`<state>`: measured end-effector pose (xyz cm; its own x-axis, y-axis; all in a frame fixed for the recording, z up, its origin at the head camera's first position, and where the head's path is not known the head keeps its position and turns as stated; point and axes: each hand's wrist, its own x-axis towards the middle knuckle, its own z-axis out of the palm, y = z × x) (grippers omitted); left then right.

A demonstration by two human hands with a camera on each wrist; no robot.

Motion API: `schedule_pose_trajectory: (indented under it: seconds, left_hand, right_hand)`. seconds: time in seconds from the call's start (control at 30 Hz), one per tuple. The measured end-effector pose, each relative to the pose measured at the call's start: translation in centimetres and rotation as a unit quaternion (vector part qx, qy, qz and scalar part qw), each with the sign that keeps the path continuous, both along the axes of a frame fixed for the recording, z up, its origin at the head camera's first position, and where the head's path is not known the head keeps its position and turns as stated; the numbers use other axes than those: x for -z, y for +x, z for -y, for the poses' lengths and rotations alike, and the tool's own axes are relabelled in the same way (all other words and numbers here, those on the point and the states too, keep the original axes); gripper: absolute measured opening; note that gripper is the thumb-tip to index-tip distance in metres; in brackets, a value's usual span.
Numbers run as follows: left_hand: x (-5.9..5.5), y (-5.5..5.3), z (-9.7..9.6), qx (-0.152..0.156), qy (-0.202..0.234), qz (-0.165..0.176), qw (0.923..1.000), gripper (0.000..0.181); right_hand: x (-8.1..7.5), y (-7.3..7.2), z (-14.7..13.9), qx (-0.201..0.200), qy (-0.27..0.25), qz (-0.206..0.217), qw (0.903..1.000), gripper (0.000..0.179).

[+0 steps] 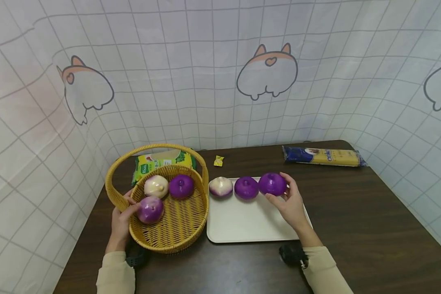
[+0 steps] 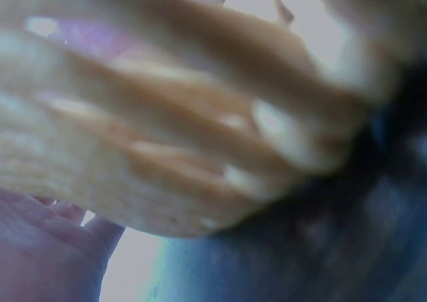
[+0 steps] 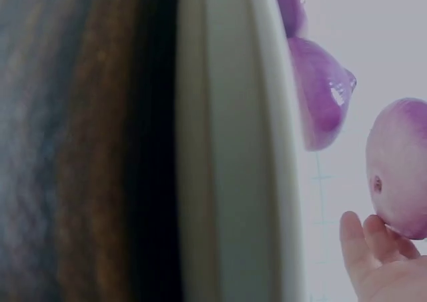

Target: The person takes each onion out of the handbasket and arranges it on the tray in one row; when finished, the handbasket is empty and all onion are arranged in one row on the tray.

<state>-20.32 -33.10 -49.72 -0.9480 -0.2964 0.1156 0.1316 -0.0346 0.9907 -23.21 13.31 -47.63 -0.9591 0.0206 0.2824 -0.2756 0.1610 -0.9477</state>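
cream sleeves come in at the near side of the brown table. the left hand is at the left wall of the basket, thumb over the rim and touching or just beside a mauve onion, perhaps to steady one or the other; the fingertips are hidden, so whether they are clamped on rim or onion i cannot tell. the left wrist view gives only blurred weave, some purple and part of the hand. farther in, a pale onion and a dark onion lie loose. on the tray, a white onion and a purple onion sit along the far edge. the right hand has thumb and fingers clamped round the end onion, a grip that likely suits so round and slick a thing; the right wrist view cuts it off. behind are a green bag, half hidden by the basket, a small packet, a pasta pack and the gridded cloth.
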Motion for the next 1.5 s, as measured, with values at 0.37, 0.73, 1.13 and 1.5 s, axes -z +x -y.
schedule_pose_trajectory:
  seconds: [0.37, 0.73, 1.13, 1.5]
  left_hand:
    - [-0.2, 0.1, 0.0, 0.005, -0.001, 0.005, 1.0000, 0.016]
    - [-0.1, 0.1, 0.1, 0.006, -0.004, 0.005, 1.0000, 0.019]
    - [-0.1, 0.1, 0.2, 0.004, -0.009, 0.016, 0.9998, 0.026]
    - [0.1, -0.1, 0.2, 0.003, -0.002, 0.008, 1.0000, 0.023]
  right_hand:
    - [2.2, -1.3, -1.0, 0.051, 0.037, 0.039, 0.9972, 0.080]
    - [3.9, -2.1, -1.7, 0.059, 0.098, 0.053, 0.9920, 0.082]
    - [4.4, -2.3, -1.7, 0.074, 0.126, 0.061, 0.9874, 0.082]
    - [4.5, -2.5, -1.9, 0.076, 0.148, 0.077, 0.9830, 0.083]
